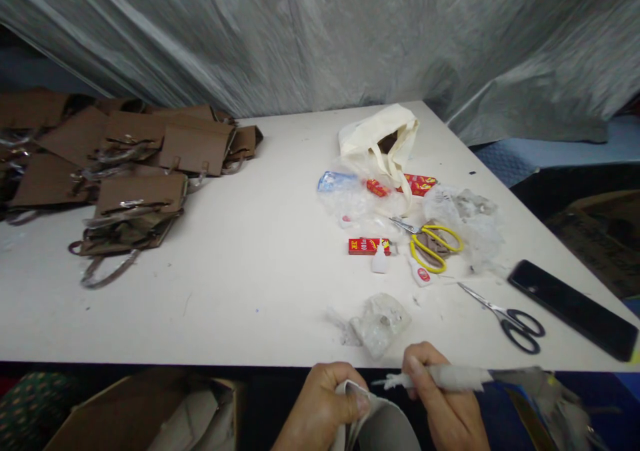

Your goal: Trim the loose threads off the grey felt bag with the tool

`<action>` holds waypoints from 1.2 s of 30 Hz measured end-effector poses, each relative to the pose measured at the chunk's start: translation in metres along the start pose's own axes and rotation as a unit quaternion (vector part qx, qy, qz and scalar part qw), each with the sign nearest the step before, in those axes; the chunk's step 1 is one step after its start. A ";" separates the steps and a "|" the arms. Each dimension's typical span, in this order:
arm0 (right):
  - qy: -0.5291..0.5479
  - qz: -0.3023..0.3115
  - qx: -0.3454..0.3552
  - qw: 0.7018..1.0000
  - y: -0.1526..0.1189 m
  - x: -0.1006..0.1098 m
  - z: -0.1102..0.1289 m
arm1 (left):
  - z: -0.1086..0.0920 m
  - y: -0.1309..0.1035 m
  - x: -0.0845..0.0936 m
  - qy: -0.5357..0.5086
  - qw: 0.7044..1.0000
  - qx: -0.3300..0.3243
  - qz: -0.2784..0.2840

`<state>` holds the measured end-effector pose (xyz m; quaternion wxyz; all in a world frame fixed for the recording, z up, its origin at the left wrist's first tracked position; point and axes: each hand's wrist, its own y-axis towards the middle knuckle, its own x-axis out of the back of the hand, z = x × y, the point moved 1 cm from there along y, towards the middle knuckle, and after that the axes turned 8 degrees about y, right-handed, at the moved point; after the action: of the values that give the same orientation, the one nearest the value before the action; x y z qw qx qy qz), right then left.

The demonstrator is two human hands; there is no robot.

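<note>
Two hands work at the near edge of the white table [250, 284]. Left hand [320, 404] pinches a folded grey sheet [380, 427]; right hand [443, 397] is clenched around a whitish roll [460, 377] pointing right. Just beyond lies crumpled plastic [380, 321], black scissors [515, 321] to its right, brown bags [135, 171] far left.
</note>
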<state>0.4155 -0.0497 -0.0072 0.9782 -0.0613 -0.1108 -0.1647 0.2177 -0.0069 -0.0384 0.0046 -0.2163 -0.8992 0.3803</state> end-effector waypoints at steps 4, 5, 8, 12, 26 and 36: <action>0.004 -0.066 0.037 0.997 0.006 -0.001 0.008 | -0.002 0.003 0.008 0.002 0.999 -0.020 -0.046; 0.002 -0.050 0.060 0.997 0.008 -0.001 0.008 | -0.001 0.005 0.009 0.010 0.998 -0.026 -0.051; -0.018 0.002 0.124 0.992 0.012 0.000 0.004 | 0.004 0.011 0.009 0.026 0.998 -0.027 -0.051; -0.055 0.018 0.174 0.983 0.014 0.000 0.000 | 0.005 0.014 0.009 -0.003 1.000 -0.010 -0.030; -0.048 -0.013 0.194 0.980 0.016 0.005 0.000 | 0.005 0.016 0.012 -0.081 0.996 0.035 -0.019; 0.102 0.114 -0.035 0.988 0.010 -0.003 -0.015 | 0.002 0.012 0.010 -0.106 0.993 0.035 0.028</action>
<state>0.4188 -0.0415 -0.0238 0.9940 -0.0907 0.0033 -0.0611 0.2131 0.0026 -0.0495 -0.0942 -0.1995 -0.8744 0.4321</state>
